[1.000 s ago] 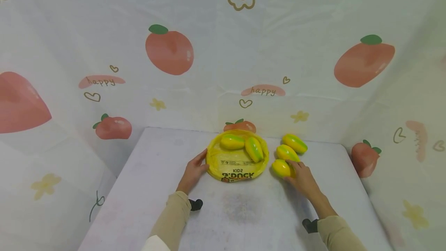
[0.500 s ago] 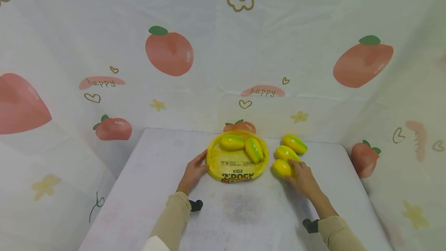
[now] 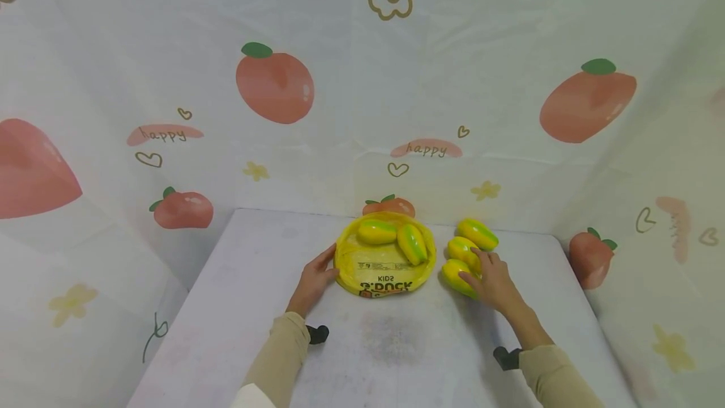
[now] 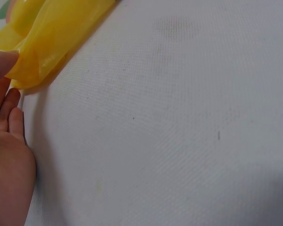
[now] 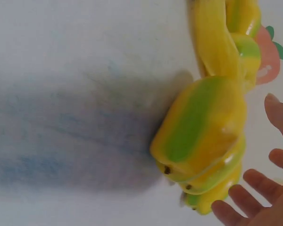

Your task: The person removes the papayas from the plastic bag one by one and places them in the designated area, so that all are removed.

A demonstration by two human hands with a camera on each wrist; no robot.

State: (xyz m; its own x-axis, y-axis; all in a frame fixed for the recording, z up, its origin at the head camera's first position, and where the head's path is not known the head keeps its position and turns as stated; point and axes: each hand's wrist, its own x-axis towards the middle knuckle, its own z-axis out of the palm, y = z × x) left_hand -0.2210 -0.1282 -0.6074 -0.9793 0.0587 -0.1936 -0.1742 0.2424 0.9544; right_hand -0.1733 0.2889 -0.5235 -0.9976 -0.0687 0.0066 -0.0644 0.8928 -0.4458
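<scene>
A round, shallow container (image 3: 344,274) covered in yellow plastic with dark printed lettering stands at the table's far side. Inside lie two glossy yellow fruits with green stripes (image 3: 377,232) (image 3: 412,244). My left hand (image 3: 313,279) touches the container's left rim, its thumb (image 4: 2,65) against the plastic and the other fingers fairly straight. To the right, three similar yellow-green fruits form a row: the far one (image 3: 477,234), the middle one (image 3: 461,249) and the near one (image 3: 456,274). Beside the nearer two is my right hand (image 3: 494,281); its fingers (image 5: 262,183) are spread, apart from the fruits in the right wrist view.
The white table (image 3: 272,250) has a greyish smudge (image 3: 392,335) in front of the container. A white curtain (image 3: 340,80) printed with peaches and flowers stands behind and at both sides. Black wrist mounts (image 3: 318,334) (image 3: 506,358) stick out from both sleeves.
My right fingers have come away from the near fruit, which they earlier held, and shifted slightly right. That fruit has turned a little, its lower end toward me. My left hand stays put.
</scene>
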